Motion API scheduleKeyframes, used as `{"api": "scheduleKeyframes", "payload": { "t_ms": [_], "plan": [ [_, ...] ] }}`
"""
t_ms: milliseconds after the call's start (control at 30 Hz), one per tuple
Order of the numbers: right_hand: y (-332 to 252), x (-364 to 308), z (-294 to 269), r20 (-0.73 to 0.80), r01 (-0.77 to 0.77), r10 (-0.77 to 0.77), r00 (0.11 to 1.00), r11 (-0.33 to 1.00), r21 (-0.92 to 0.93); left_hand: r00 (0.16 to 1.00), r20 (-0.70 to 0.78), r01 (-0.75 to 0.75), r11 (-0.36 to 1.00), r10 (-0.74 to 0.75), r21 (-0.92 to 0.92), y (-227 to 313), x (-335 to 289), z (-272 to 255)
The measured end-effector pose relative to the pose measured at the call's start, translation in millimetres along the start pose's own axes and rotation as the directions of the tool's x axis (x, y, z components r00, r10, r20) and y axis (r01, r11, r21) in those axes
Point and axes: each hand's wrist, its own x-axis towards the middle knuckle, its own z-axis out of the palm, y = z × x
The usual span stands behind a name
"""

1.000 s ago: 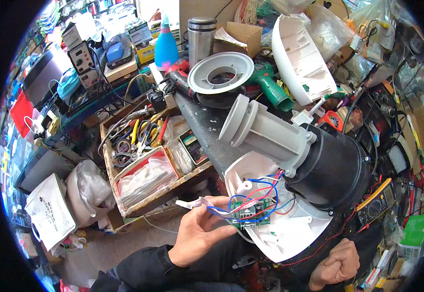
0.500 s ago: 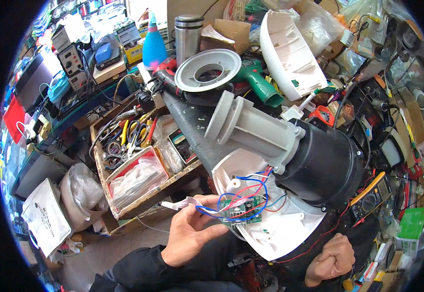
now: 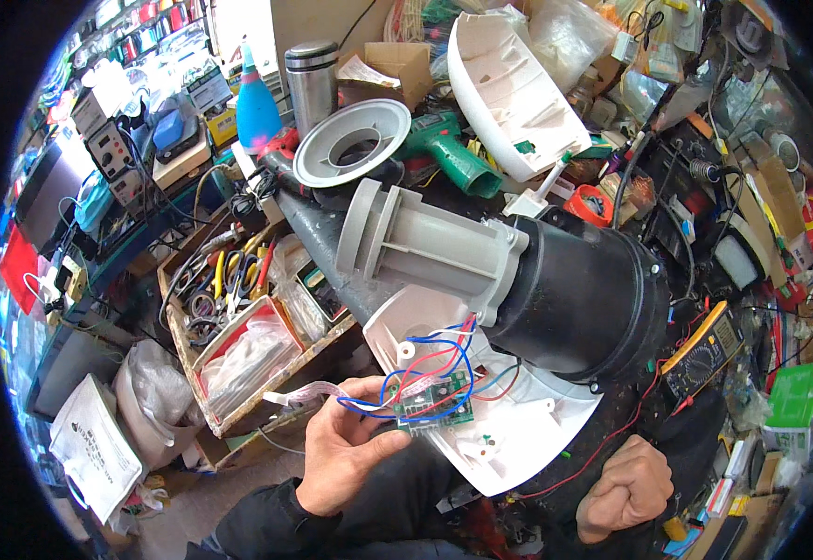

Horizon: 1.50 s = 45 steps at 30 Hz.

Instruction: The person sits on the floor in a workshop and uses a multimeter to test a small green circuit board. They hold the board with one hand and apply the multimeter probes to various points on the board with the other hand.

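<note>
Between the thumb and fingers of my left hand [image 3: 346,450] is the edge of a small green circuit board [image 3: 432,403]. Blue, red and pale wires [image 3: 439,357] loop over the board and run up toward a grey and black motor housing [image 3: 569,294]. A flat ribbon cable [image 3: 308,394] trails off past my fingers on the left. Under the board lies a curved white plastic shell [image 3: 518,439]. My right hand [image 3: 625,490] is curled into a fist at the lower right, apart from the board; whether anything is inside it is hidden.
A wooden drawer [image 3: 238,420] of pliers and scissors stands open at left. Beyond the housing are a grey ring [image 3: 308,154], a green power tool [image 3: 462,163] and another white shell [image 3: 518,103]. A yellow-edged multimeter [image 3: 700,359] with a red lead lies at right.
The view has shifted, so most things sit further left in the picture. My left hand still pinches the board, and my right fist stays closed.
</note>
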Motion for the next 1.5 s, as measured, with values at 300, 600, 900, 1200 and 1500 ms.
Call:
{"api": "scheduleKeyframes", "payload": {
  "t_ms": [300,600,900,1200,1500],
  "plan": [
    [-5,2,0,0.009,-0.014,0.014,1.0,0.999,-0.035,1.0,0.006,-0.003,1.0,0.003,-0.004,-1,0,-2],
    [-2,0,1,-0.013,0.008,-0.009,1.0,0.999,-0.045,1.0,0.022,-0.019,1.0,0.019,-0.008,0,1,0],
    [4,-3,0,-0.023,0.041,-0.041,0.999,0.999,-0.008,0.999,0.027,0.018,1.0,-0.018,-0.013,1,1,-1],
    [3,-6,-1,-0.02,0.009,-0.01,1.0,1.0,-0.023,1.0,0.012,0.023,1.0,-0.023,0.002,0,0,-2],
    [2,-7,-2,-0.014,-0.018,0.017,1.0,0.998,-0.059,1.0,0.03,-0.005,1.0,0.005,-0.002,-2,1,-2]
  ]
}}
